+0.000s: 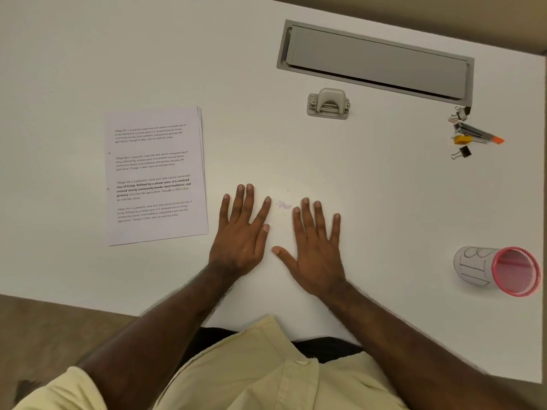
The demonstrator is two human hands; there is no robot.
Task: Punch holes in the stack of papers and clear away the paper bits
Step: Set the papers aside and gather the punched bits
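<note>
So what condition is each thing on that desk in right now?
stack of papers: flat, two holes at its left edge
hole punch: upright, untouched
paper bits: loose between the hands
left hand: flat, empty
right hand: flat, empty
pink cup: on its side
cable hatch: lid shut

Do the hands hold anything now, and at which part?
Nothing is held. The left hand and right hand lie flat and open on the table, beside the paper bits.
</note>
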